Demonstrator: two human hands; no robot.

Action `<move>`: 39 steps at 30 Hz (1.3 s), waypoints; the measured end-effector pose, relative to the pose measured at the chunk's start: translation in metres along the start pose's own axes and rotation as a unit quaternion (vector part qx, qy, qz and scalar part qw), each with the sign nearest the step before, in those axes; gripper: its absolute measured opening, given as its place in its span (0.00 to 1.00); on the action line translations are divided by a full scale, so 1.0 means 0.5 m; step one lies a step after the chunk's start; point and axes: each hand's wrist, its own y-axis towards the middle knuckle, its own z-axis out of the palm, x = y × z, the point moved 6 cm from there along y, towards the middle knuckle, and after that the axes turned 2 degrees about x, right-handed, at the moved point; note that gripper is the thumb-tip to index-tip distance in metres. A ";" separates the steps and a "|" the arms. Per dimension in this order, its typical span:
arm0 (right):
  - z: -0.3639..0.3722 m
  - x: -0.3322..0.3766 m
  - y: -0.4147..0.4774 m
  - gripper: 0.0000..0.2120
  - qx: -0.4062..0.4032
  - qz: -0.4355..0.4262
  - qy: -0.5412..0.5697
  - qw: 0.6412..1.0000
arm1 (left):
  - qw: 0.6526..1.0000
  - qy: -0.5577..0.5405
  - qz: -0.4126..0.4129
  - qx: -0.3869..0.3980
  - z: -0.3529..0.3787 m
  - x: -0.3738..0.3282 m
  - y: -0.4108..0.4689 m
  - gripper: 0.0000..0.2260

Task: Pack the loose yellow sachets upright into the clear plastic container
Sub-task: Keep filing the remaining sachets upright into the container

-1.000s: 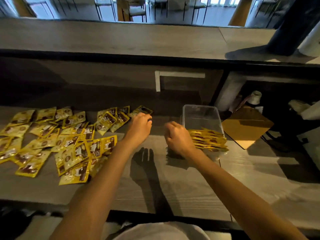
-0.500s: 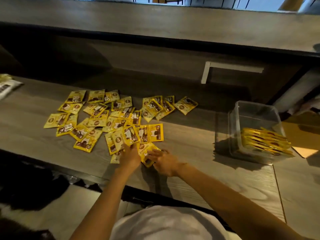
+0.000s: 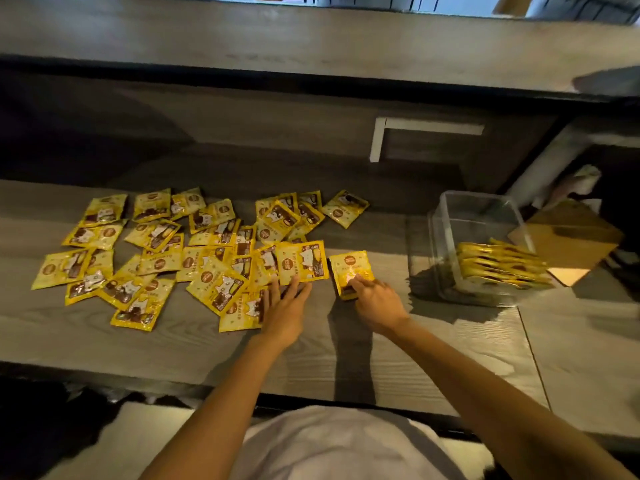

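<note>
The clear plastic container (image 3: 474, 244) stood on the grey wooden worktop (image 3: 173, 341), at your right and well apart from the loose pile. It held a row of yellow sachets (image 3: 502, 265) packed on edge along its near right side; their tops leaned out past the rim on the right. The far half of the container was unfilled. A brown board (image 3: 571, 240) lay just beyond the container on the right.

The loose sachets (image 3: 156, 258) lay flat and overlapping across the left and middle of the worktop. One single sachet (image 3: 351, 268) lay apart from the pile, between it and the container.

Your left hand (image 3: 285, 306) lay flat, fingers spread, with its fingertips on the pile's nearest sachets; it gripped nothing. Your right hand (image 3: 375, 299) pressed its fingertips on the single sachet's near edge, fingers curled but not closed around it.
</note>
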 end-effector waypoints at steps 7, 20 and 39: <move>-0.008 -0.104 -0.048 0.19 -0.050 0.066 0.035 0.996 | 0.987 -0.122 0.104 -0.028 -0.022 -0.094 0.038 0.18; -0.047 -0.144 0.027 0.36 0.044 0.055 0.084 0.994 | 0.991 -0.114 -0.040 -0.054 -0.006 -0.172 0.086 0.37; -0.195 -0.162 -0.004 0.11 -0.113 0.046 0.142 0.982 | 0.936 -0.288 -0.144 -0.140 -0.101 -0.154 0.069 0.24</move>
